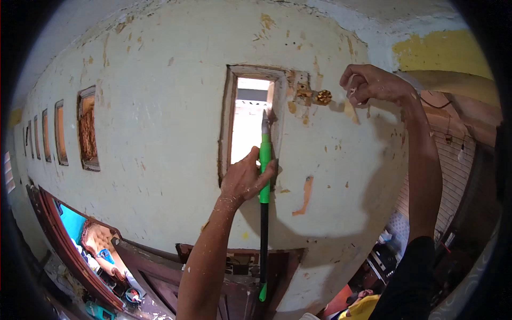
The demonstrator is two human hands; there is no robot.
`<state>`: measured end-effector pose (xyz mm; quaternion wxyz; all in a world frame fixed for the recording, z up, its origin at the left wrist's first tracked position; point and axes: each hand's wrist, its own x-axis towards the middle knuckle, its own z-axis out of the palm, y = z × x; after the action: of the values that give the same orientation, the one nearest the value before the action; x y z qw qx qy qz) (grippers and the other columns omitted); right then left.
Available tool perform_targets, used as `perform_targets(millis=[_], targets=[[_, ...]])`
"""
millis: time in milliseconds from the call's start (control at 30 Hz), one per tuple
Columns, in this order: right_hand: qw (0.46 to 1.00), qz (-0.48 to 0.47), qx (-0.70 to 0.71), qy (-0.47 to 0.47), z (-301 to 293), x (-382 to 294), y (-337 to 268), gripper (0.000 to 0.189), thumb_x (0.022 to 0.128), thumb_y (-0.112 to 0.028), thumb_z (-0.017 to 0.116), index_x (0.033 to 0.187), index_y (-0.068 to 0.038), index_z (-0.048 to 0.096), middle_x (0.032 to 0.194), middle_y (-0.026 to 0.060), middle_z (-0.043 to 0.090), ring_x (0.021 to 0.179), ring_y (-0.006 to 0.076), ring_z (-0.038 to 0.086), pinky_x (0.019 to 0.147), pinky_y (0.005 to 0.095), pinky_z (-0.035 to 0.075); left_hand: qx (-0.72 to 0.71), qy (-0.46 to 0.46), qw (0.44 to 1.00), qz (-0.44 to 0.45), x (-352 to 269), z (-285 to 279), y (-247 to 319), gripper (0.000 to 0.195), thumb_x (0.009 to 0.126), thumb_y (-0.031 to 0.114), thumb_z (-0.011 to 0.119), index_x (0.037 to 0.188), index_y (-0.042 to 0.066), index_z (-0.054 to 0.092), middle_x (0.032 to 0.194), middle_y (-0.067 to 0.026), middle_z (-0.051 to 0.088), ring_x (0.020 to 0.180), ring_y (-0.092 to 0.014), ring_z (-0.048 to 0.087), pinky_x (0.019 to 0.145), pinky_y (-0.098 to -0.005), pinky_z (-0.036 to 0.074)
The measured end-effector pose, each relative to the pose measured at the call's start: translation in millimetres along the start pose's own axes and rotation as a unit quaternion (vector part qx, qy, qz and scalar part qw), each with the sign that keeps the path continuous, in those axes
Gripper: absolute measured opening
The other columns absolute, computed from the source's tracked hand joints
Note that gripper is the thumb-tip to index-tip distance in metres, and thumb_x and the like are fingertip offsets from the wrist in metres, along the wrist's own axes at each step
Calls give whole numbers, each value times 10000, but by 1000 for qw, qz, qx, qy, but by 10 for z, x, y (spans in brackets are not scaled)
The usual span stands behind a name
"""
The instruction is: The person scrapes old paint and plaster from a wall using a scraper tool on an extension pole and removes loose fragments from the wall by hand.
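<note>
My left hand [246, 176] grips the green sleeve of a pole [265, 176] with a black lower shaft and a grey pointed tip, held upright before a narrow window opening [244, 132]. My right hand [370, 86] is raised near the wall at the right, fingers curled around a small pale scrap [353, 93]; what the scrap is, I cannot tell. Below that hand a yellowish strip [351, 112] shows against the wall. Between the window and my right hand, a brass-coloured round fitting [323, 97] is mounted on the pale, chipped wall [180, 132].
Several narrow openings [89, 128] line the wall at left. Below are a dark wooden door [160, 268] and a doorway showing a tufted sofa [100, 240]. At lower right lie a stove-like appliance [380, 260] and part of a person in yellow [362, 308]. A bulb [461, 154] hangs at right.
</note>
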<state>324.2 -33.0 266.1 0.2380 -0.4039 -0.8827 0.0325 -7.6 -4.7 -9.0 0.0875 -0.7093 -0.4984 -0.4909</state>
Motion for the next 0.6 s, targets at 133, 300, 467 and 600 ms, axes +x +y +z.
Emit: perform_targets(millis=[133,300,467,600], targets=[[967,-62,-113,220,-117,-186,455,241,856,-151,855,932,-5,681,859,47,661,867,147,636,790,311,501,-1,-4,1000,-10,10,-6,33,589,1042,572,585,1207,9,528,894,-267,749,896,-457,762,810,-555,588],[899,-78,-183,391,-283,-190,894,186,943,-105,755,947,60,670,910,179,661,861,252,664,780,395,530,3,-13,1000,-20,14,-1,53,564,1049,522,599,1221,-10,529,943,-311,748,901,-475,761,805,-552,589],[895,-138,-60,421,-246,-118,945,155,995,-109,735,1064,29,718,923,116,711,857,185,674,782,354,559,19,9,1000,8,38,31,19,562,1053,547,582,1166,-1,526,781,-229,706,785,-436,751,719,-544,575],[887,-165,81,424,-174,-21,854,198,1028,-169,741,1150,-13,739,971,57,728,888,131,675,827,307,566,16,6,1000,4,33,22,20,577,1044,561,589,1174,2,530,774,-230,703,775,-432,752,714,-536,577]])
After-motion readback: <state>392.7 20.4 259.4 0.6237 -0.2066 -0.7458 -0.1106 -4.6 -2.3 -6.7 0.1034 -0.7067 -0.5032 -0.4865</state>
